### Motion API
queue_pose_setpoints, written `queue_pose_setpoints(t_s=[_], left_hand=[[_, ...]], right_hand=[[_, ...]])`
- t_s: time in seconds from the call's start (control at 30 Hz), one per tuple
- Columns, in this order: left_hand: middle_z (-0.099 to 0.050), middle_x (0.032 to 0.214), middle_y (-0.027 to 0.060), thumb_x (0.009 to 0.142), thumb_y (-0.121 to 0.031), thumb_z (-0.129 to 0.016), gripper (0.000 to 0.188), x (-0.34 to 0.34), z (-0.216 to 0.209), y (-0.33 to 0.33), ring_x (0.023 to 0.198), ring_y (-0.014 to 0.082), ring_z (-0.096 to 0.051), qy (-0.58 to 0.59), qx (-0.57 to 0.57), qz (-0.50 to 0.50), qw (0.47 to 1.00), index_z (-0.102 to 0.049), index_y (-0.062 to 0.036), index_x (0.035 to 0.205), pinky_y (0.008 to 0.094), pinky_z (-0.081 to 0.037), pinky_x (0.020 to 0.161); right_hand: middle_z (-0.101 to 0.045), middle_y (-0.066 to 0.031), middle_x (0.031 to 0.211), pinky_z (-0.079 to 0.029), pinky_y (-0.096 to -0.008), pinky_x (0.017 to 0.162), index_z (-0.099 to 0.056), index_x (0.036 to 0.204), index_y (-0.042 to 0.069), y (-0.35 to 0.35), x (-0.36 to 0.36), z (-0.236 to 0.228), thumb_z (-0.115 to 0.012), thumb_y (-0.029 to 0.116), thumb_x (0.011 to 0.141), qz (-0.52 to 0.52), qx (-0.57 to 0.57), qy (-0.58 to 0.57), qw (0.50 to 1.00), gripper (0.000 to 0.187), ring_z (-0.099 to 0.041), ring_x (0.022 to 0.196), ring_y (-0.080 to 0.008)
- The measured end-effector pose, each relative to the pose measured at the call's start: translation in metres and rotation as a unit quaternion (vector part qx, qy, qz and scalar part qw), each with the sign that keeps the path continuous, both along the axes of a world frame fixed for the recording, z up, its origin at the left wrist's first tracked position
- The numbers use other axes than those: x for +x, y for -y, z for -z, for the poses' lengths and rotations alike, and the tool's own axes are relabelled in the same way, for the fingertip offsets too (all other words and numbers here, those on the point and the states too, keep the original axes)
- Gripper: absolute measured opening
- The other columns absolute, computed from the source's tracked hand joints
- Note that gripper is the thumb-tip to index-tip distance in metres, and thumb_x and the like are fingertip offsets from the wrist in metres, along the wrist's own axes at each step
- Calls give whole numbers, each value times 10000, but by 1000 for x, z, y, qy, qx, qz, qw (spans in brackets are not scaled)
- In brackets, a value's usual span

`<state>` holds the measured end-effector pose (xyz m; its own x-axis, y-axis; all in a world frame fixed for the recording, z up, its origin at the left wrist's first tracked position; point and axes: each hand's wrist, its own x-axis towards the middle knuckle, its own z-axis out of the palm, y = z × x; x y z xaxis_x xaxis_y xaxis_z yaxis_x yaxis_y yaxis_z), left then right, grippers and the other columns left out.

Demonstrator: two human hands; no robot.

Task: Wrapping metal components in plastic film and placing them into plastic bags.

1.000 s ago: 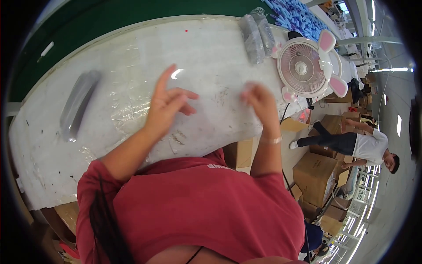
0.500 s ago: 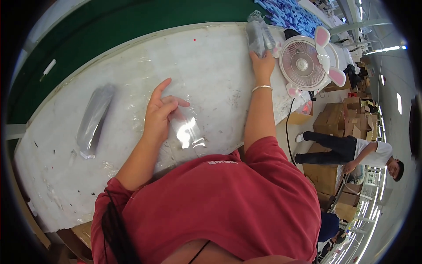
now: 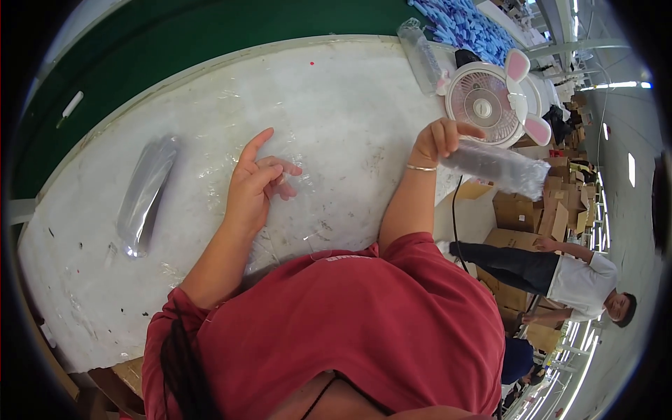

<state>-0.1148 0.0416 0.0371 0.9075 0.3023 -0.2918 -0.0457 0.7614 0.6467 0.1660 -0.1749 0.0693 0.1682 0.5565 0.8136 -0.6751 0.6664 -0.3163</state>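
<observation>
My right hand is closed on one end of a clear plastic package with something greyish inside, held out past the table's right edge. My left hand is over the middle of the table, index finger raised. Its thumb and other fingers pinch a thin clear plastic bag, which is hard to see against the white surface. Another clear-wrapped, long greyish package lies to the left of my left hand. A similar clear package lies at the table's far right edge, beside the fan.
A white fan with pink rabbit ears stands at the right table edge. Beyond the white table is a green surface and a heap of blue items. Cardboard boxes and a person are to the right.
My right hand has come nearer and right from the far edge with one package, leaving another there. My left hand has barely moved; its bag's bright glare is gone. The other person has shifted.
</observation>
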Motion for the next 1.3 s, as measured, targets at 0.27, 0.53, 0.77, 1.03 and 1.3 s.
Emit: queue_pose_setpoints(t_s=[0.27, 0.53, 0.77, 1.03, 1.3], left_hand=[[-660, 878, 180, 854, 19, -478, 624, 3, 2, -4, 651, 191, -593, 3, 4, -1, 1000, -302, -17, 1452, 256, -464, 572], [-657, 876, 174, 854, 24, -475, 625, 1, 3, -10, 679, 199, -604, 6, -10, 4, 1000, -298, -15, 1452, 256, -463, 576], [-645, 864, 154, 853, 27, -468, 628, -6, 3, -14, 792, 219, -631, -3, -18, 1, 1000, -291, -17, 1454, 257, -467, 582], [-639, 869, 148, 856, 27, -471, 642, -9, 8, -19, 840, 225, -637, 2, -13, 9, 1000, -269, -21, 1464, 260, -473, 584], [-658, 899, 156, 858, 20, -512, 579, -1, 3, -17, 769, 196, -633, -5, -25, -4, 1000, -335, -21, 1407, 257, -472, 586]], right_hand=[[-637, -135, 1052, -515, -307, 648, -582, 1334, 207, 4, 9, 6, -727, 209, 822, 200, -41, 8, 979, 533, -583, 891, -243], [-619, -127, 1231, -445, -335, 953, -609, 1271, 128, 16, 41, 47, -689, 6, 693, 749, -476, 193, 419, 596, -580, 1122, -291], [-604, -115, 1285, -396, -307, 1034, -596, 1252, 59, -5, 37, 66, -621, -73, 645, 759, -536, 286, 233, 622, -521, 1245, -266], [-464, -199, 1402, -387, -377, 1046, -558, 1302, 93, -14, 26, 69, -600, -25, 683, 771, -523, 306, 198, 632, -427, 1322, -337], [-284, -309, 1454, -369, -500, 994, -402, 1393, 54, -42, 4, 54, -571, 57, 758, 726, -601, 334, 32, 657, -368, 1294, -446]])
